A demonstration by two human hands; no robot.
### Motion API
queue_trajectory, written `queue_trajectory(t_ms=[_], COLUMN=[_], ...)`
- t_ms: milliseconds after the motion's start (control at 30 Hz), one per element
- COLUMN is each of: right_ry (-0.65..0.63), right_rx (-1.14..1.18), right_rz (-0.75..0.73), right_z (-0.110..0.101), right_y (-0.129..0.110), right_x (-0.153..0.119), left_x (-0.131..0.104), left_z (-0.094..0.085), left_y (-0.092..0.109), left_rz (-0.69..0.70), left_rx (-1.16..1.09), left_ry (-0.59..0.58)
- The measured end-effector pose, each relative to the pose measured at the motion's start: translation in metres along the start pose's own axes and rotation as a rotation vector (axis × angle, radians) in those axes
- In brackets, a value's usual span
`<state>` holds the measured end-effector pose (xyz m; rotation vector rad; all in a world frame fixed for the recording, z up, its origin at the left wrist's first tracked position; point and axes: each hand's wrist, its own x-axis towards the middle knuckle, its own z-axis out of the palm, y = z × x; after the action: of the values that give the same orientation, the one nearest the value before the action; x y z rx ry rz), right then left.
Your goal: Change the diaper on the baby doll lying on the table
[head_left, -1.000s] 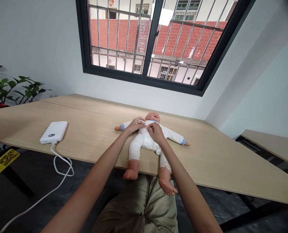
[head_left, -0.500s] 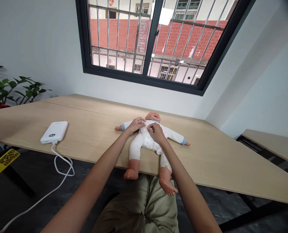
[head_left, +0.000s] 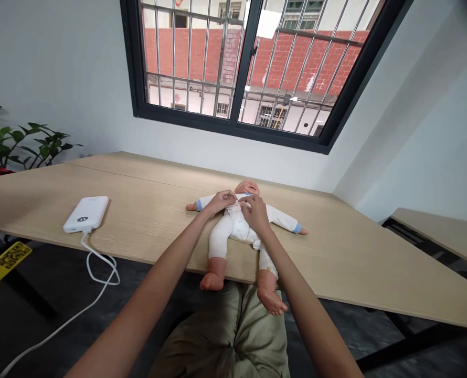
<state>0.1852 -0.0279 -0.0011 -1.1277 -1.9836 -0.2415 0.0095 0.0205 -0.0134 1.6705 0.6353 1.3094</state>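
Note:
A baby doll [head_left: 239,226] in a white outfit with blue cuffs and collar lies on its back on the wooden table [head_left: 150,210]. Its head points to the window, and its bare feet hang over the front edge. My left hand [head_left: 221,201] is closed on the white clothing at the doll's chest, on the left side. Just right of it, my right hand [head_left: 254,211] has its fingers bent and pinched at the same clothing. The fingertips are close together, and the exact bit of fabric between them is too small to make out.
A white power bank [head_left: 87,212] with a white cable [head_left: 99,289] lies on the table's left part, the cable hanging over the edge. A potted plant [head_left: 17,144] stands at far left. Behind is a barred window [head_left: 233,123]; another table [head_left: 442,231] is at right.
My right hand has moved slightly up toward the doll's collar, its fingers nearer my left hand. My left hand has stayed nearly in place. The whole view has shifted very slightly.

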Motion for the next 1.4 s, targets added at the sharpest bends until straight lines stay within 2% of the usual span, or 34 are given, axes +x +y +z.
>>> queue_trajectory(t_ms=[133, 267, 533, 667, 967, 1100, 1267, 1400], right_ry=[-0.019, -0.005, -0.032, -0.028, -0.057, -0.081, -0.089, -0.091], right_rx=[-0.062, -0.088, -0.091, -0.074, -0.096, -0.097, -0.079, -0.067], right_rz=[-0.049, -0.038, -0.004, 0.005, 0.032, 0.040, 0.059, 0.067], right_z=[-0.004, -0.005, -0.004, -0.003, -0.007, -0.008, -0.007, -0.007], right_y=[-0.005, -0.007, -0.005, -0.004, -0.010, -0.011, -0.010, -0.011], right_x=[0.001, 0.002, 0.001, 0.001, 0.001, 0.000, 0.001, 0.002], left_x=[0.000, 0.000, 0.005, 0.008, 0.002, 0.001, 0.001, 0.001], left_z=[-0.003, -0.003, -0.002, -0.003, -0.001, 0.000, 0.004, 0.008], left_y=[-0.004, -0.004, -0.014, -0.019, -0.006, -0.004, -0.005, -0.005], left_rz=[-0.037, -0.031, -0.025, -0.029, -0.031, -0.038, -0.014, -0.047], left_rx=[-0.052, -0.061, -0.051, -0.046, -0.050, 0.056, 0.087, 0.066], left_ry=[-0.007, -0.031, 0.051, 0.057, -0.018, -0.028, -0.001, 0.043])
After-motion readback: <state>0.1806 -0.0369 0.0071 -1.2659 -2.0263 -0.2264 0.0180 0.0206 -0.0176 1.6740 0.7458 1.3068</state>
